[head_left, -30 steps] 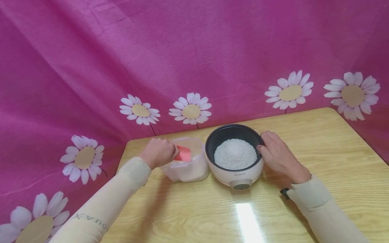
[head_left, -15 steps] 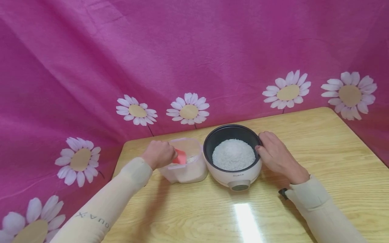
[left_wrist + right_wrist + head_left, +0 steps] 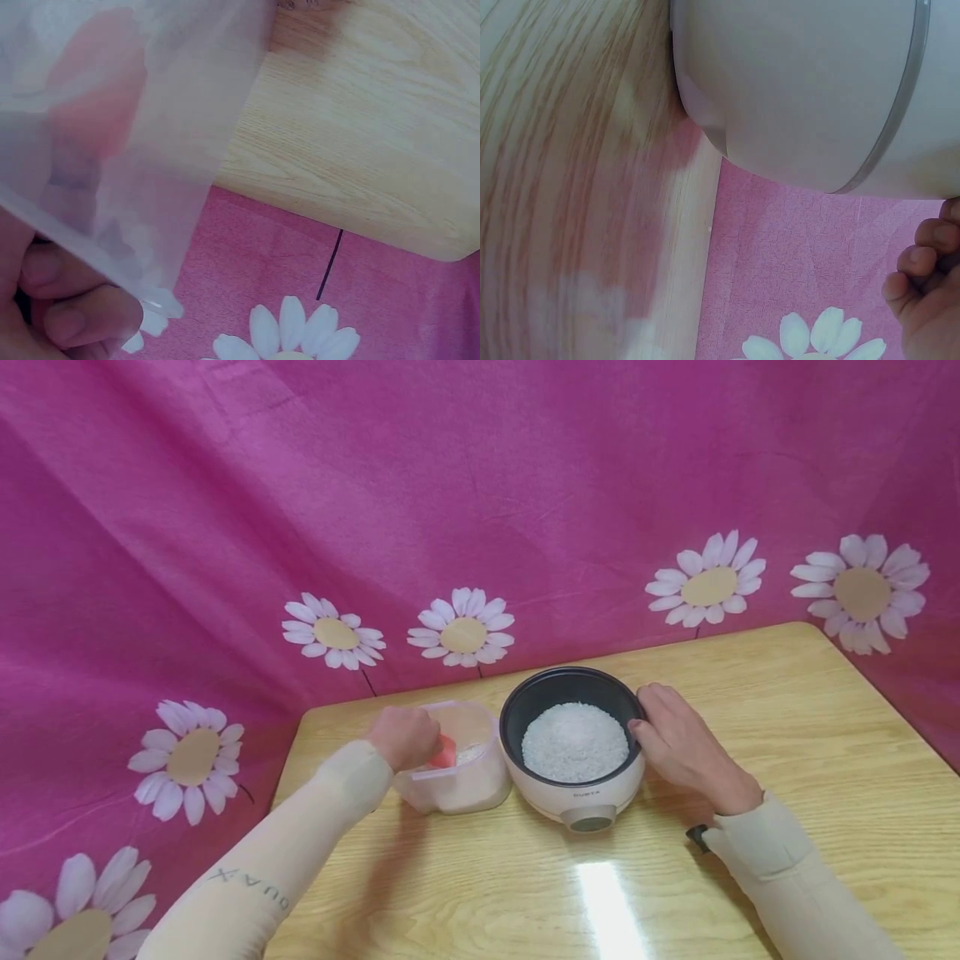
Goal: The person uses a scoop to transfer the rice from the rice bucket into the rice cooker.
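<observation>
My left hand point(image 3: 405, 737) grips a red scoop point(image 3: 446, 752) whose blade dips into a translucent plastic container point(image 3: 457, 789) of rice point(image 3: 471, 753). In the left wrist view, the scoop point(image 3: 101, 90) shows blurred through the container wall point(image 3: 180, 112), with curled fingers point(image 3: 90, 315) near the rim. Right beside the container stands a white electric cooker point(image 3: 551, 795) with a black inner pot point(image 3: 525, 714) and a front dial. A heap of white rice point(image 3: 576, 742) lies in the pot. My right hand point(image 3: 686, 743) holds the cooker's right side, thumb at the rim.
The wooden table point(image 3: 750, 710) carries both vessels near its back edge. Behind it hangs a magenta cloth point(image 3: 480, 485) printed with white daisies. A bright light reflection falls on the tabletop in front of the cooker.
The scoop has gone lower into the container, and less of its blade shows. My left hand has shifted slightly to the right in the last half second. My right hand stays on the cooker.
</observation>
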Demonstrator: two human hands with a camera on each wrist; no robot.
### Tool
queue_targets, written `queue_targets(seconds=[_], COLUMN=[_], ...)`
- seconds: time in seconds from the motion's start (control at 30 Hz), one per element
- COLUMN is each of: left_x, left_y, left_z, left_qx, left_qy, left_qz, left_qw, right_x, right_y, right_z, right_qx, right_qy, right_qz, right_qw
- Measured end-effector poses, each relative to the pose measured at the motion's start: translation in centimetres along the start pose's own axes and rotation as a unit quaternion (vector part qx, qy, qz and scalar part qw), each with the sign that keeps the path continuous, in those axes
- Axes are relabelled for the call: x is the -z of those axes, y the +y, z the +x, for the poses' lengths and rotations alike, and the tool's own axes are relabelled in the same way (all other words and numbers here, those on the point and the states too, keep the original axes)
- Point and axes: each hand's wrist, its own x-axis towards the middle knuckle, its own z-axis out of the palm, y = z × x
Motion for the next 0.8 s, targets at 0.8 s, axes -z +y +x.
queue_targets(seconds=[0.8], left_x=[-0.3], left_y=[1.9], left_z=[0.7], left_qx=[0.013], left_qy=[-0.037], left_qz=[0.101], left_qw=[0.9941], right_x=[0.1], right_y=[-0.1], right_z=[-0.1], right_qx=[-0.002], right_qy=[-0.002], right_qz=[0.006], right_qw=[1.0])
